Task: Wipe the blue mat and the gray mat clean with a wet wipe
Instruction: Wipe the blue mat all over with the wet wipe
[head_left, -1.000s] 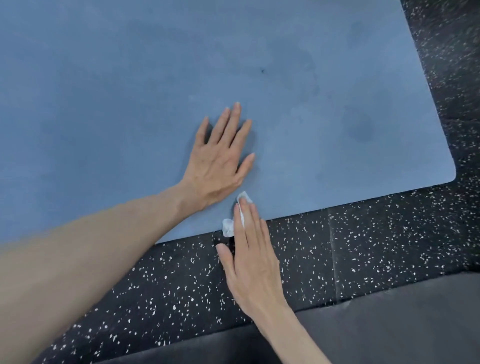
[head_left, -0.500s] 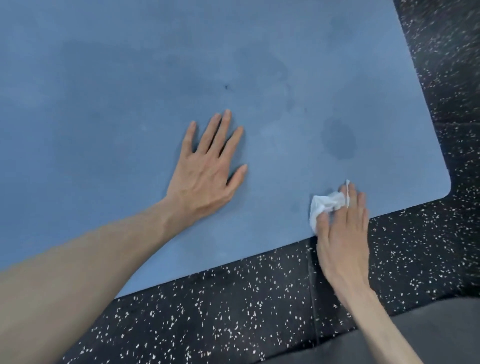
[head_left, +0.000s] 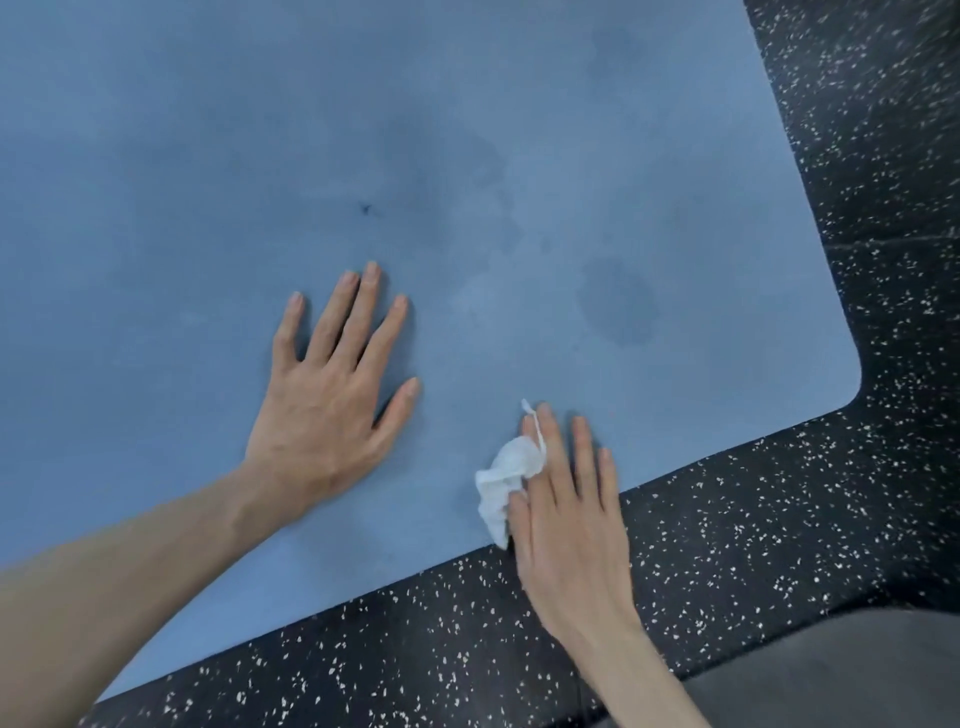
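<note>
The wide, smooth blue rubber mat (head_left: 415, 156) fills most of the frame, from the upper left down to its rounded corner at the right edge, lying flat on black rubber flooring flecked with white (head_left: 753, 519). The left hand (head_left: 332, 395) is planted flat at centre-left, fingers straight and fanned, palm down on the mat; that looks like a brace, taking the person's weight and keeping the mat from sliding under the rubbing. Lower centre, the right hand (head_left: 566, 514) presses the crumpled white wet wipe (head_left: 506, 480) against the mat just inside its near edge, fingers straight and laid over the wipe, pinning it rather than clutching it, with a thin twisted end poking out past the fingertips. A flat press like that spreads the damp cloth across more surface. Darker patches (head_left: 618, 301) sit to the upper right of the wipe, likely damp areas or stains, and a small dark mark (head_left: 366, 209) lies above the left hand. In the lower right corner a plain gray mat (head_left: 841, 670) shows only its edge, apart from the blue one, apparently waiting its turn.
</note>
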